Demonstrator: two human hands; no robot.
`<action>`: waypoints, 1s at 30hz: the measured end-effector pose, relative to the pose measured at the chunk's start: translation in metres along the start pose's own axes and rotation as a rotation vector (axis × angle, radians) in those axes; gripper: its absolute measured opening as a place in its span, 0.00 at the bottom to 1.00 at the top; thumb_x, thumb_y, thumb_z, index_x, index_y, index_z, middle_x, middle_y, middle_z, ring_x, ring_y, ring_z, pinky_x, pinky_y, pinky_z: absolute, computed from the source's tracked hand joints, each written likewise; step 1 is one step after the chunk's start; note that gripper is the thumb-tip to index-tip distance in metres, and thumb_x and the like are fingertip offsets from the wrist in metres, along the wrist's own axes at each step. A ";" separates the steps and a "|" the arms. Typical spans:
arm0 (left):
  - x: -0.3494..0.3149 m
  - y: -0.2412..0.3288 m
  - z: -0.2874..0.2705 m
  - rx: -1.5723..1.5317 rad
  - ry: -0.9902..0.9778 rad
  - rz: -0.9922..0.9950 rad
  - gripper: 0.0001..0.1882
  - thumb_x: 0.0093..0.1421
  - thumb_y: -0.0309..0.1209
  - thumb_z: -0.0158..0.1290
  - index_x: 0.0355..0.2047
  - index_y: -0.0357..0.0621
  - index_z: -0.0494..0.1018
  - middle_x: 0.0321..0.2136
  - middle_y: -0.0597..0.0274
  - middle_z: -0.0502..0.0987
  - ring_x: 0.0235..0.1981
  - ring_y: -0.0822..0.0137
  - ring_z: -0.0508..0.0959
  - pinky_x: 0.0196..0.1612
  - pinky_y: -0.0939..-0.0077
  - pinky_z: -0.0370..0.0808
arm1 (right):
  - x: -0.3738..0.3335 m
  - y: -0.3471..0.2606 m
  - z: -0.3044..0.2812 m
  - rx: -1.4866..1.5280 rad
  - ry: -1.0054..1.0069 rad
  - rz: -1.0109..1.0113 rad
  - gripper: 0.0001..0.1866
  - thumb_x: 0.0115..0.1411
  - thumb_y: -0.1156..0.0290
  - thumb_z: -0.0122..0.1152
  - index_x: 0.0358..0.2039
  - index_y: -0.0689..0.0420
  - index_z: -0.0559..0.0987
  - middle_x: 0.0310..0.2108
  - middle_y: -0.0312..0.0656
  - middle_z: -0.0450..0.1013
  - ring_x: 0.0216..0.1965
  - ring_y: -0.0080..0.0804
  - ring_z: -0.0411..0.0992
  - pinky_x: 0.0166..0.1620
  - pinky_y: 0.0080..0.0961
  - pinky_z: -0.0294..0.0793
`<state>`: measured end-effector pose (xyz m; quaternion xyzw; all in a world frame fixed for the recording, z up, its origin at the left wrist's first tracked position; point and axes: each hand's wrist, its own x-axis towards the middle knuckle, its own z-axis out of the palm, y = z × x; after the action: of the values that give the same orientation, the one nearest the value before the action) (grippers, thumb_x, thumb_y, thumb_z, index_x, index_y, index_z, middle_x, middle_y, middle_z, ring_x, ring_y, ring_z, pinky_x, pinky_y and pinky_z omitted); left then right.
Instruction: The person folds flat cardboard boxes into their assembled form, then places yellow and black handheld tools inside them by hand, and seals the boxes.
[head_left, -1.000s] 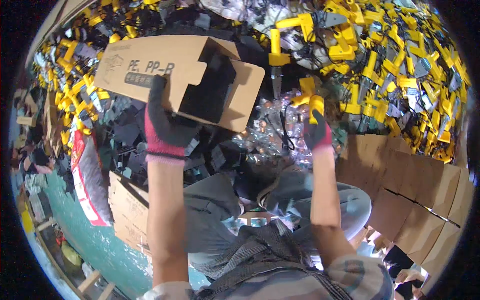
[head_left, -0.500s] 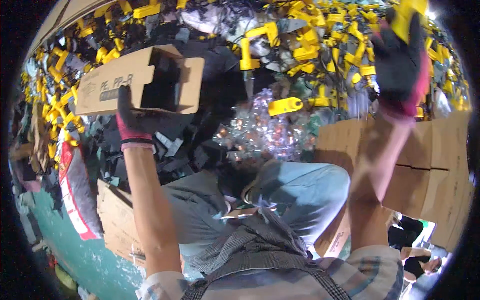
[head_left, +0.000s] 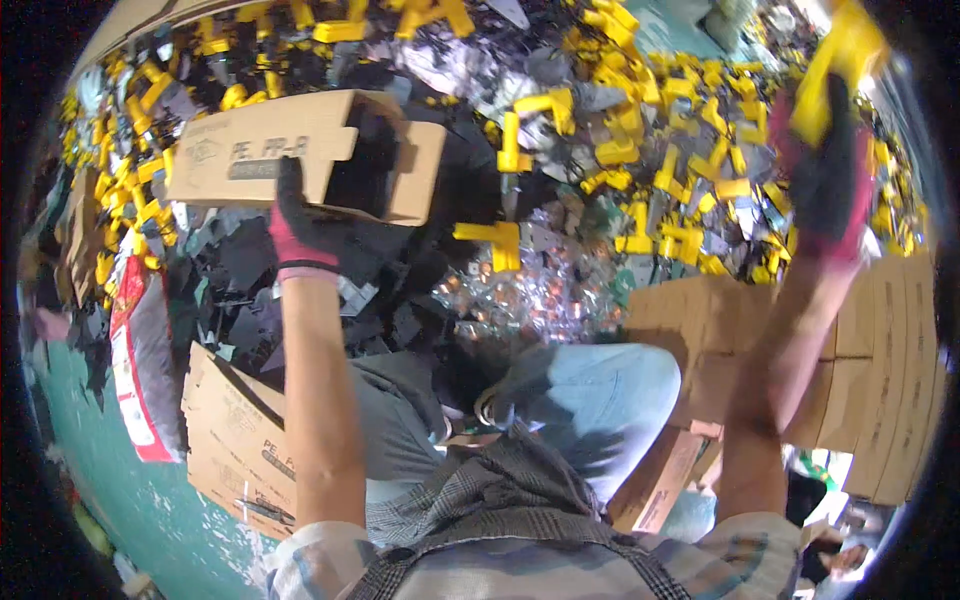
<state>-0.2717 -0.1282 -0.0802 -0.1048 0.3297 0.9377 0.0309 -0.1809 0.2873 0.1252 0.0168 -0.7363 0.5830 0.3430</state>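
A long brown cardboard carton, open at its right end, is held above a heap of flat black pieces, clamped between the thumb and fingers of the left hand, gloved in black and pink. A yellow plastic tool, blurred, is gripped by the right hand, gloved alike, over the right edge of the pile of yellow tools. The carton is best kept steady, its end flap clear of the opening; the tool is best gripped firmly.

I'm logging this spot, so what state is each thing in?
Left hand: gloved, gripping the box
Cardboard box: right end open, flap out
Right hand: gloved, raised, blurred
Yellow tool: in the right hand, blurred
Other yellow tools: loosely heaped
Clear packets: piled together
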 end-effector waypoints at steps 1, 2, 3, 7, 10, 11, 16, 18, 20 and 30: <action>0.014 -0.016 0.006 0.011 -0.052 0.068 0.25 0.49 0.43 0.50 0.46 0.45 0.63 0.43 0.56 0.68 0.43 0.57 0.69 0.46 0.59 0.66 | -0.045 0.026 -0.005 -0.525 -0.083 -0.396 0.17 0.53 0.64 0.51 0.41 0.59 0.68 0.25 0.38 0.69 0.22 0.23 0.67 0.25 0.18 0.67; 0.025 -0.027 0.013 0.033 -0.091 0.143 0.25 0.50 0.43 0.50 0.46 0.45 0.63 0.44 0.57 0.68 0.43 0.57 0.69 0.46 0.60 0.66 | -0.078 0.036 -0.006 -1.045 -0.150 -0.775 0.16 0.52 0.63 0.51 0.39 0.59 0.68 0.19 0.34 0.68 0.14 0.19 0.64 0.17 0.15 0.63; 0.027 -0.037 0.019 -0.018 -0.107 0.145 0.24 0.51 0.42 0.49 0.46 0.44 0.63 0.43 0.57 0.68 0.43 0.58 0.69 0.45 0.60 0.67 | -0.106 0.011 0.009 -0.686 -0.182 -0.184 0.19 0.52 0.64 0.52 0.44 0.58 0.66 0.18 0.33 0.68 0.13 0.17 0.62 0.15 0.13 0.61; 0.005 -0.040 0.035 -0.001 -0.045 0.106 0.23 0.51 0.41 0.49 0.45 0.44 0.63 0.41 0.58 0.69 0.42 0.59 0.70 0.43 0.61 0.69 | -0.169 0.036 0.023 -0.318 -0.397 0.478 0.22 0.52 0.71 0.54 0.49 0.58 0.65 0.29 0.36 0.70 0.24 0.18 0.66 0.25 0.15 0.67; -0.001 -0.035 0.030 0.001 -0.099 0.095 0.23 0.52 0.41 0.49 0.45 0.44 0.63 0.40 0.58 0.70 0.41 0.59 0.70 0.43 0.61 0.69 | -0.175 0.036 0.035 -0.329 -0.589 0.369 0.22 0.51 0.71 0.54 0.48 0.59 0.65 0.39 0.41 0.69 0.37 0.22 0.66 0.37 0.19 0.65; -0.005 -0.033 0.032 0.000 -0.132 0.056 0.23 0.52 0.41 0.48 0.45 0.43 0.62 0.40 0.58 0.70 0.41 0.59 0.70 0.43 0.61 0.69 | -0.176 0.029 0.044 -0.277 -0.658 0.429 0.22 0.52 0.71 0.53 0.48 0.61 0.65 0.44 0.46 0.68 0.44 0.26 0.66 0.47 0.22 0.62; -0.047 -0.044 0.081 -0.065 -0.287 -0.142 0.22 0.52 0.38 0.49 0.45 0.42 0.62 0.40 0.58 0.70 0.41 0.60 0.71 0.45 0.64 0.68 | -0.178 0.047 0.074 -0.201 -0.586 0.235 0.22 0.52 0.70 0.53 0.47 0.62 0.65 0.41 0.49 0.68 0.42 0.33 0.68 0.44 0.24 0.64; -0.032 -0.063 0.064 0.041 -0.269 -0.043 0.22 0.53 0.36 0.48 0.47 0.42 0.59 0.41 0.57 0.68 0.41 0.59 0.71 0.42 0.62 0.70 | -0.176 0.046 0.100 -0.469 -0.750 0.233 0.24 0.52 0.69 0.52 0.49 0.63 0.62 0.42 0.51 0.67 0.41 0.41 0.67 0.43 0.28 0.65; -0.032 -0.075 0.058 0.062 -0.157 -0.018 0.21 0.53 0.32 0.49 0.47 0.44 0.59 0.41 0.59 0.68 0.41 0.60 0.70 0.42 0.63 0.70 | -0.185 0.055 0.105 -0.411 -0.776 0.105 0.27 0.51 0.71 0.53 0.51 0.61 0.60 0.43 0.52 0.65 0.43 0.42 0.66 0.45 0.28 0.64; -0.034 -0.083 0.051 0.398 -0.357 -0.377 0.25 0.55 0.44 0.45 0.48 0.42 0.60 0.41 0.59 0.68 0.41 0.64 0.70 0.44 0.68 0.68 | -0.155 0.115 0.153 -0.807 -0.782 -0.356 0.20 0.41 0.52 0.55 0.25 0.57 0.73 0.24 0.47 0.70 0.29 0.41 0.70 0.31 0.36 0.69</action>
<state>-0.2366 -0.0312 -0.0844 0.0102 0.4707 0.8362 0.2811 -0.1859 0.1332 -0.0665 0.2221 -0.9576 0.1406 0.1180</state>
